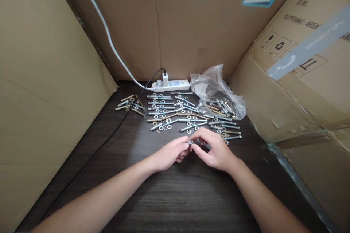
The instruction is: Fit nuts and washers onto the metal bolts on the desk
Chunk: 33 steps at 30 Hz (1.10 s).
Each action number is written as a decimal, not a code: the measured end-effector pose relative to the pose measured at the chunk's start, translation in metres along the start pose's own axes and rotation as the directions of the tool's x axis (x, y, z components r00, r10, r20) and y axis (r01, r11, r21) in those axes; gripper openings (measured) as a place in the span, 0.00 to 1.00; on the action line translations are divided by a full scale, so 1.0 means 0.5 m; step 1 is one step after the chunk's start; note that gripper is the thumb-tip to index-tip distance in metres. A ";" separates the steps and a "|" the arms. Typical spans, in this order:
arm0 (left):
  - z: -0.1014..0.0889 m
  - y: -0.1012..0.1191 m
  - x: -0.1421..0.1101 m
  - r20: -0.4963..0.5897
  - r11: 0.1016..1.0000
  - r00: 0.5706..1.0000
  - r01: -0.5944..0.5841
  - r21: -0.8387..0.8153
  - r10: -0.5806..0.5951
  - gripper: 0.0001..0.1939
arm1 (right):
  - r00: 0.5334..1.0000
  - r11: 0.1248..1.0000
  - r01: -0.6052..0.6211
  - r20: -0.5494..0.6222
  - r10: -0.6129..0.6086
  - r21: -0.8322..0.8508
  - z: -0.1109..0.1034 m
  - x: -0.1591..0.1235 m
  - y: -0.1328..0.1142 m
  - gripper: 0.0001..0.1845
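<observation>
My left hand point(170, 153) and my right hand point(212, 150) meet over the near middle of the table. Between their fingertips sits a small silvery metal fastener point(190, 142), too small and too covered to tell whether it is a nut or a bolt's end. The left thumb and forefinger pinch it from the left, other fingers curled beneath. From the right, my right thumb and forefinger close on it. Just beyond the hands lie rows of metal bolts with sleeves point(163, 113), with loose nuts and washers point(165, 127) among them.
A smaller heap of bolts point(130, 105) lies at the left. At the back right, a clear plastic bag point(216, 85) holds more hardware. Behind the rows stands a white power strip point(177, 85); its black cable point(109, 136) crosses the dark table. Cardboard walls point(131, 25) enclose the back and sides.
</observation>
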<state>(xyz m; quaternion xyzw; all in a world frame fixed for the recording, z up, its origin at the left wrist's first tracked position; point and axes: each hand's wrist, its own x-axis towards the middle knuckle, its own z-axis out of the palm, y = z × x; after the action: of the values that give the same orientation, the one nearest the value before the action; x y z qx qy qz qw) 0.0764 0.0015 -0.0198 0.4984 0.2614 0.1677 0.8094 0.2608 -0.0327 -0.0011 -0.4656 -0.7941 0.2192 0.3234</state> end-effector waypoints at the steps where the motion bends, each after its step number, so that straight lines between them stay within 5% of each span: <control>1: 0.002 0.000 -0.002 -0.010 0.999 1.000 -0.014 0.041 0.014 0.12 | 1.000 1.000 -0.009 0.009 0.009 -0.012 0.000 0.000 -0.001 0.06; 4: 0.008 0.002 -0.009 -0.031 0.976 0.998 -0.053 0.211 0.061 0.11 | 0.999 0.999 -0.018 0.035 0.019 -0.033 0.000 -0.001 -0.004 0.02; 14: 0.012 0.005 -0.011 -0.021 0.791 0.977 -0.158 0.591 0.211 0.14 | 0.993 0.999 0.003 0.122 0.004 -0.053 0.006 0.005 -0.003 0.17; 22: 0.010 0.007 -0.011 0.021 0.759 0.960 -0.234 0.607 0.279 0.12 | 0.993 0.998 -0.031 0.112 0.037 -0.049 0.006 0.003 -0.011 0.08; 33: 0.003 0.004 -0.011 -0.026 0.727 0.974 -0.149 0.670 0.223 0.14 | 0.994 0.994 -0.010 0.110 0.023 -0.111 0.008 0.004 -0.004 0.17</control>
<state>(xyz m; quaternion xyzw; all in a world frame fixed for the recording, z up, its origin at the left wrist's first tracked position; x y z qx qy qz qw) 0.0730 -0.0016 -0.0161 0.7676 0.2946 0.1699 0.5432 0.2558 -0.0319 -0.0018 -0.4764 -0.8178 0.2032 0.2508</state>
